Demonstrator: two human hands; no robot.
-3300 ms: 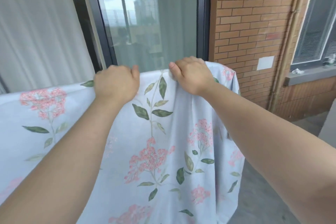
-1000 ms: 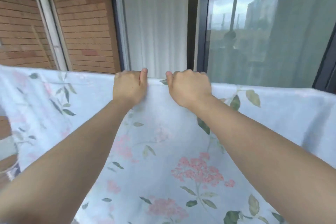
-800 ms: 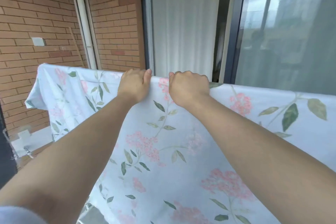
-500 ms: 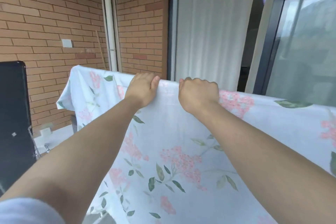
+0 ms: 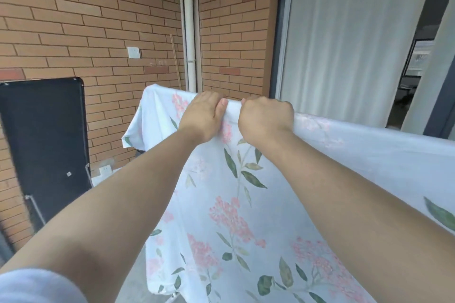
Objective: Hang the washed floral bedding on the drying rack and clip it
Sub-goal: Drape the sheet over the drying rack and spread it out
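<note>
Friend: What is at the far left?
Me: A tall black board (image 5: 44, 145) stands by the brick wall (image 5: 86, 19). A small white switch plate (image 5: 134, 52) is on the bricks, and a pale pipe (image 5: 189, 19) runs up the wall right of it.
Friend: Where is the bedding?
Me: The floral bedding (image 5: 221, 204) hangs in the middle and runs off the right edge. It is pale blue with pink flowers and green leaves. What it hangs over is hidden under it.
Friend: What are your hands doing?
Me: My left hand (image 5: 200, 115) is on the top edge, just left of the middle. My fingers bend over the edge, so I hold the cloth. My right hand (image 5: 264, 118) is just beside it, curled tight on the same edge. The two hands are close but do not touch.
Friend: And on the right?
Me: A white curtain (image 5: 344, 39) hangs in the upper right.
</note>
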